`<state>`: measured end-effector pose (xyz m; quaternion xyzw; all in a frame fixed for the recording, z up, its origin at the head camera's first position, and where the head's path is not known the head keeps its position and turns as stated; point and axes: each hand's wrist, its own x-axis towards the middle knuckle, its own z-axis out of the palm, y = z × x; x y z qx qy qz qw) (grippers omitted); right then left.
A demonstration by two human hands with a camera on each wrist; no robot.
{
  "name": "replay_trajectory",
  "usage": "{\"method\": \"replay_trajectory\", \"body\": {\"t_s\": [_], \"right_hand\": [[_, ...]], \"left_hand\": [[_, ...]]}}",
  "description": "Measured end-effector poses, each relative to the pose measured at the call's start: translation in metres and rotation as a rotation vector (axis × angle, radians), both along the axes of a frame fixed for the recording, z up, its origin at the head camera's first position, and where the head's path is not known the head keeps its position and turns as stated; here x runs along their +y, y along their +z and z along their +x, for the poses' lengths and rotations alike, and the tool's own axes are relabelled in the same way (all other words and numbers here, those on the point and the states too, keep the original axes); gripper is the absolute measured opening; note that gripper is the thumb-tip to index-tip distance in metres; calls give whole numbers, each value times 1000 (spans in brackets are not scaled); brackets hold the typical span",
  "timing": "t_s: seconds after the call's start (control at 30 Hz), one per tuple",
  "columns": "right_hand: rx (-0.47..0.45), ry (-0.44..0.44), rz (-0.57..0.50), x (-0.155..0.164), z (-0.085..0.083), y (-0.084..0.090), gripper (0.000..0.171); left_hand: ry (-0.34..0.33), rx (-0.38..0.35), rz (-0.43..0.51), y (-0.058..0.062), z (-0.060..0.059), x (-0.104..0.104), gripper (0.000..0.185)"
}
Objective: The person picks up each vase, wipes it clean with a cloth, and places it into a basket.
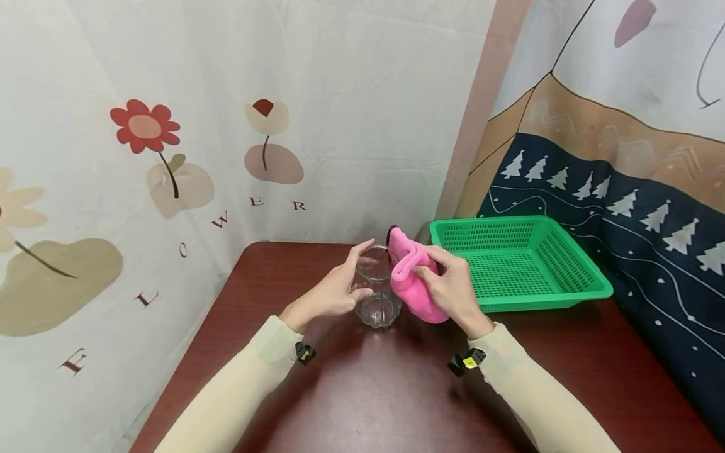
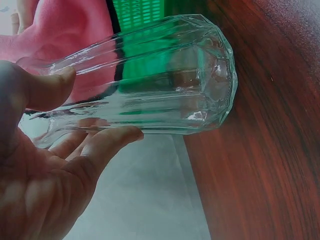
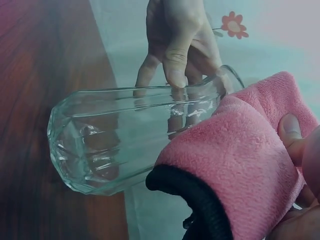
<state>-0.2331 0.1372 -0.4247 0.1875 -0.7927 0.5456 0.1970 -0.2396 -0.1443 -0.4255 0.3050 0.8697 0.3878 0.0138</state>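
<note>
A clear ribbed glass (image 1: 376,296) stands upright at the table's middle, its base at or just above the dark red tabletop (image 1: 362,390). My left hand (image 1: 362,272) grips the glass (image 2: 165,85) near its rim, thumb (image 2: 50,87) on one side and fingers (image 2: 107,142) on the other. My right hand (image 1: 438,270) holds a pink cloth (image 1: 410,280) with a black trim against the right side of the glass and over its rim. In the right wrist view the cloth (image 3: 240,160) covers part of the glass (image 3: 125,135), and my thumb (image 3: 290,132) pinches the cloth.
A green perforated plastic basket (image 1: 572,277) with nothing in it sits at the table's back right, close to my right hand. Printed fabric hangs behind (image 1: 226,126) and to the right (image 1: 634,207) of the table. Bare tabletop lies in front of the glass.
</note>
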Motion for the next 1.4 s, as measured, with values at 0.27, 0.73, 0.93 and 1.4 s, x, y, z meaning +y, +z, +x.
{"method": "replay_trajectory", "body": {"t_s": [0.27, 0.73, 0.93, 1.4], "right_hand": [[18, 8, 26, 10, 10, 0, 40], [24, 86, 119, 37, 36, -13, 47], [4, 147, 236, 55, 48, -16, 47], [130, 309, 408, 76, 59, -30, 56]], "left_hand": [[-4, 6, 2, -1, -1, 1, 104], [-4, 9, 10, -4, 3, -2, 103], [-12, 11, 5, -3, -1, 2, 104], [-13, 9, 6, -1, -2, 2, 104]]}}
